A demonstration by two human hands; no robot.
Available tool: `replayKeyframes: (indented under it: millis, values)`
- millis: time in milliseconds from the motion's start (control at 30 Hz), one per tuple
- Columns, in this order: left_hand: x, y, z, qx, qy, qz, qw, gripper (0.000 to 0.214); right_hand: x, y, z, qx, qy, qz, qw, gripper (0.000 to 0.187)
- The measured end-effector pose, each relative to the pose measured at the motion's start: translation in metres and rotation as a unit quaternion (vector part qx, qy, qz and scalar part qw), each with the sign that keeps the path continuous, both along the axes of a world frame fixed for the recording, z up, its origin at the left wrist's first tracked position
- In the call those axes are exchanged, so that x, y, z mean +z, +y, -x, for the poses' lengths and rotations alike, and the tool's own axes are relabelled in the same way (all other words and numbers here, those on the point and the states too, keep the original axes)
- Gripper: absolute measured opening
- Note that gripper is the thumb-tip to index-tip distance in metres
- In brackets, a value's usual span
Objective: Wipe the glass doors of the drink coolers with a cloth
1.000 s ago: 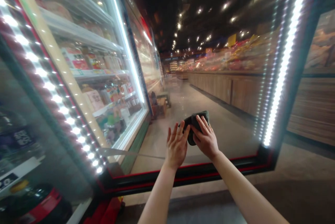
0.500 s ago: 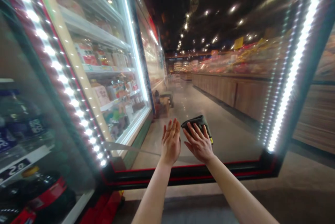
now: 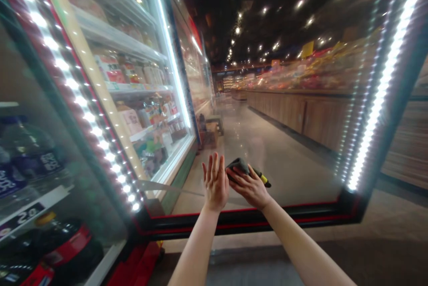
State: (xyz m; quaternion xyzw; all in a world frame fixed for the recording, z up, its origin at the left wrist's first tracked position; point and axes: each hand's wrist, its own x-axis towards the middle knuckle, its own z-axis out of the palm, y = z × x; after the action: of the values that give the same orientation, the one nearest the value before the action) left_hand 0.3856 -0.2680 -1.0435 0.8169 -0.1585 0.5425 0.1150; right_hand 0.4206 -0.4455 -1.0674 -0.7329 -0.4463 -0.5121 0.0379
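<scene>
We see two hands and one cloth. The right hand (image 3: pixel 250 187) lies over the dark cloth (image 3: pixel 238 165), with its fingers extended and not closed around it. The cloth shows above these fingers, and its yellow edge shows at the other side of the hand. The left hand (image 3: pixel 216 185) is upright just beside, flat, with its fingers a little apart; whether its palm touches the glass, we cannot tell. Both hands and the cloth are at the lower part of one glass door (image 3: pixel 244 222), which has a black frame with red lines. Along its sides we count two bright strips, the left strip (image 3: pixel 90 118) and the right strip (image 3: pixel 384 83).

At the far left we count at least four bottles (image 3: pixel 72 248), two of them with red labels, and one price tag (image 3: pixel 28 213). Through the door we see one lit cabinet (image 3: pixel 183 179) at left and one long wooden bench (image 3: pixel 284 106) at right, its goods too blurred for counting. Between them is a shiny floor (image 3: pixel 290 170), under a dark ceiling (image 3: pixel 210 0) with many small lights.
</scene>
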Motion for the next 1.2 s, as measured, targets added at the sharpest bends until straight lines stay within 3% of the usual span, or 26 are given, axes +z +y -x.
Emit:
replayKeyframes:
  millis: [133, 200, 267, 333, 400, 500, 567, 633, 733, 800, 900, 967, 1033, 1133, 1200]
  values:
    - [0.003, -0.004, -0.001, 0.002, -0.015, 0.029, 0.999, 0.074, 0.045, -0.008, -0.011, -0.112, 0.030, -0.139, 0.984, 0.059]
    - [0.003, -0.005, -0.001, -0.003, -0.013, 0.018, 1.000, 0.074, 0.044, -0.028, -0.017, -0.152, 0.017, -0.217, 0.964, 0.062]
    - [0.003, -0.007, -0.001, -0.012, -0.010, 0.007, 1.000, 0.074, 0.025, -0.047, -0.018, -0.157, -0.005, -0.248, 0.956, 0.062]
    - [0.002, -0.010, -0.001, -0.018, -0.008, 0.000, 1.000, 0.074, 0.001, -0.059, -0.014, -0.137, -0.016, -0.210, 0.968, 0.059]
    - [0.001, -0.015, -0.002, -0.023, -0.010, -0.005, 1.000, 0.073, -0.013, -0.062, -0.008, -0.101, -0.017, -0.122, 0.987, 0.055]
    - [0.001, -0.025, -0.004, -0.037, -0.013, -0.012, 0.999, 0.072, -0.002, -0.064, -0.006, -0.074, -0.020, -0.018, 0.997, 0.056]
    - [0.002, -0.031, -0.005, -0.044, -0.012, -0.017, 0.999, 0.071, 0.018, -0.073, -0.011, -0.107, -0.030, -0.056, 0.992, 0.055]
    - [0.002, -0.035, -0.005, -0.047, -0.008, -0.024, 0.999, 0.070, 0.031, -0.089, -0.018, -0.164, -0.042, -0.171, 0.971, 0.051]
    - [0.002, -0.038, -0.005, -0.048, -0.002, -0.032, 0.998, 0.070, 0.022, -0.112, -0.025, -0.230, -0.055, -0.301, 0.924, 0.048]
    - [0.002, -0.040, -0.004, -0.050, 0.000, -0.033, 0.998, 0.070, 0.003, -0.115, -0.023, -0.244, -0.068, -0.293, 0.922, 0.046]
    - [0.000, -0.048, -0.006, -0.062, 0.007, -0.040, 0.997, 0.070, -0.020, -0.101, -0.012, -0.214, -0.096, -0.192, 0.953, 0.048]
    - [0.000, -0.055, -0.007, -0.074, 0.010, -0.052, 0.996, 0.070, -0.017, -0.091, -0.008, -0.170, -0.104, -0.117, 0.973, 0.052]
    - [0.000, -0.060, -0.008, -0.084, 0.006, -0.061, 0.995, 0.070, -0.001, -0.091, -0.008, -0.150, -0.098, -0.087, 0.980, 0.054]
    - [0.002, -0.064, -0.009, -0.088, -0.004, -0.061, 0.994, 0.071, 0.025, -0.112, -0.017, -0.196, -0.070, -0.176, 0.962, 0.055]
    - [0.004, -0.064, -0.008, -0.087, -0.007, -0.061, 0.994, 0.072, 0.030, -0.133, -0.024, -0.253, -0.046, -0.280, 0.925, 0.052]
